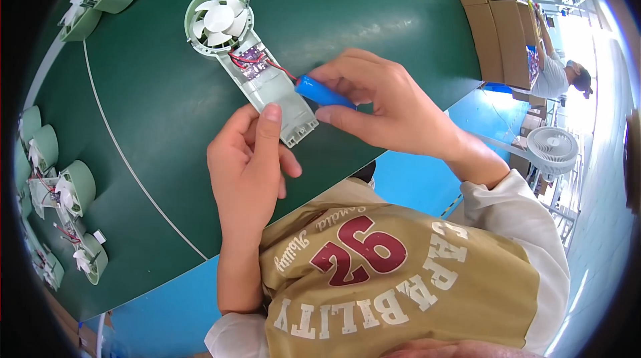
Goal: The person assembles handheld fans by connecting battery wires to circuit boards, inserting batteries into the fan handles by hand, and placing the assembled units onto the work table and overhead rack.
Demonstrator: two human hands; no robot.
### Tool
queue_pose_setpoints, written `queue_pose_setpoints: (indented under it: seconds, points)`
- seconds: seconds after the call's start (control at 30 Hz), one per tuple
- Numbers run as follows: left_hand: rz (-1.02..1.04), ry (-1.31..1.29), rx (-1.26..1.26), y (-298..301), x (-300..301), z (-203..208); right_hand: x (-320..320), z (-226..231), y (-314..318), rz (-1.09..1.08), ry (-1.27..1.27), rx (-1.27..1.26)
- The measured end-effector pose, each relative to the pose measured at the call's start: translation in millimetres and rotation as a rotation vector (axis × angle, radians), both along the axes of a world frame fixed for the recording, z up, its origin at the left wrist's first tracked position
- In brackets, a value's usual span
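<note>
Presently, battery (324, 93): held in the right hand's (390, 101) fingers beside the housing (275, 91).
Wires (282, 69): a sharp battery tug could strain them.
Housing: pinched by the left hand's (244, 161) fingers over the counter (150, 107); a loosened grip could tilt it.

A wired blue battery (325, 92) slants beside the open, pale-green fan housing (268, 87).

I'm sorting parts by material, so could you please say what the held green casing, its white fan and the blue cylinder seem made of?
Green casing: likely rigid plastic, satin, with thin, moulded-looking walls.
White fan: probably moulded plastic, smooth and evenly coloured.
Blue cylinder: its smooth, shiny skin suggests plastic wrap; the core is hidden.
</note>
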State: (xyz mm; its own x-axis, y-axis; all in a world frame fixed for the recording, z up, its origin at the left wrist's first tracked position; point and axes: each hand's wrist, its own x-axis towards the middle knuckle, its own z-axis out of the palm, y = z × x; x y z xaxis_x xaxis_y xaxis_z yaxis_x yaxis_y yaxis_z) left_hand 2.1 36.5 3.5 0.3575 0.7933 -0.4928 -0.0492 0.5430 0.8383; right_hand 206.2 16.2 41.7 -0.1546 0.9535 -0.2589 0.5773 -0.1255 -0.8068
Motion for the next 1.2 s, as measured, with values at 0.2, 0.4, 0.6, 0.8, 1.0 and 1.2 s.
queue_pose_setpoints:
  seconds: [0.2, 0.4, 0.6, 0.8, 1.0, 1.2]
  points:
    - [-0.023, -0.056, -0.087, -6.3, 4.1, -0.7, 1.2, 11.7, -6.8, -0.191, 0.089, -0.144]
    - [-0.017, -0.073, -0.036, -11.2, 8.3, -6.4, -7.3, 8.9, -9.1, -0.329, 0.263, -0.237]
    - [-0.014, -0.138, -0.011, -15.2, 12.3, -7.4, -18.7, 5.7, -18.7, -0.175, -0.015, 0.13]
    - [-0.002, -0.143, -0.007, -15.4, 11.2, -8.6, -24.2, 12.7, -27.7, -0.103, -0.23, 0.129]
    - [-0.003, -0.154, 0.028, -17.2, 10.5, -11.6, -24.1, 11.0, -25.7, -0.272, -0.03, 0.033]
    - [-0.017, -0.162, 0.052, -17.7, 11.3, -13.2, -33.1, 2.3, -31.0, -0.343, 0.0, 0.12]
